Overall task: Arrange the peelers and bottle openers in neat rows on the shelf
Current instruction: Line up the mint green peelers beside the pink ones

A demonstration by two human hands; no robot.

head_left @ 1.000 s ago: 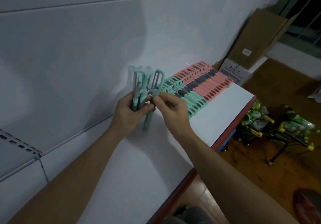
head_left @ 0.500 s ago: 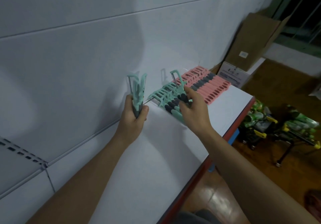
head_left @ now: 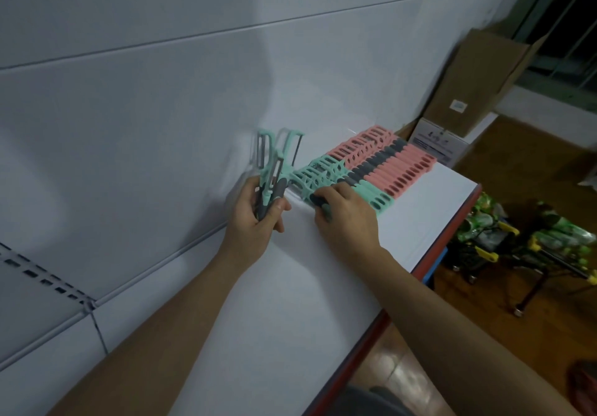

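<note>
Left hand (head_left: 255,221) grips a peeler bundle (head_left: 274,170); at its 3 o'clock, right hand (head_left: 347,218) pinches the end peeler (head_left: 318,203), which may nudge the mint row (head_left: 326,178) askew.

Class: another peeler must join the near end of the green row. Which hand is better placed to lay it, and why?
Probably the right hand: it sits at the near end of the green row, fingers curled on the end peeler. The left hand grips the upright bundle of peelers.

White shelf (head_left: 290,286), a row of mint peelers (head_left: 376,198) beside pink peelers (head_left: 405,170) on it
</note>
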